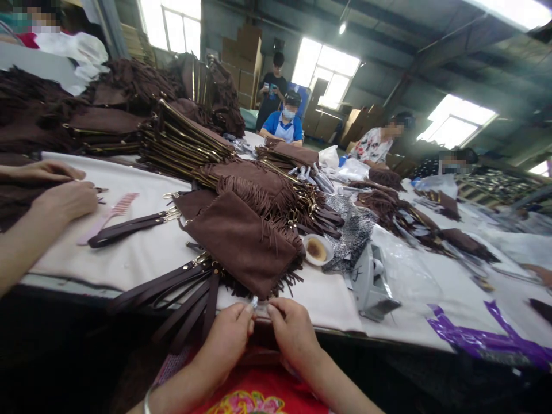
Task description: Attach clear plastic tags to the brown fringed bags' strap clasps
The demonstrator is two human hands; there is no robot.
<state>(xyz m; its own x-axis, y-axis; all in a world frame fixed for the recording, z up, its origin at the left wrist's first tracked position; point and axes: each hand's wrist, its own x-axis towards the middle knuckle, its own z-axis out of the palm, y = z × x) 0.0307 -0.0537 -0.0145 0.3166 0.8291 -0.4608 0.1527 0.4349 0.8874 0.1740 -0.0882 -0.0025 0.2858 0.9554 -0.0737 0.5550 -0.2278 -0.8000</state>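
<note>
"What sits at the near edge of the surface (334, 305)?"

"A pouch (245, 236), with straps (212, 302) hanging over that edge to its left."

"And around it?"

"A comb (97, 226) farther left, a bowl (329, 253) just right, then a tape dispenser (366, 283), a plastic wrapper (495, 346) farther right. Behind it lie stacked pouches (185, 146)."

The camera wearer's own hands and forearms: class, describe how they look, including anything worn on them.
Both the left hand and the right hand are bare, with no gloves. No sleeves show on the visible forearms. A thin, pale, silvery bangle circles the left one near the picture's bottom edge; nothing shows on the right. No markings can be made out.
</note>
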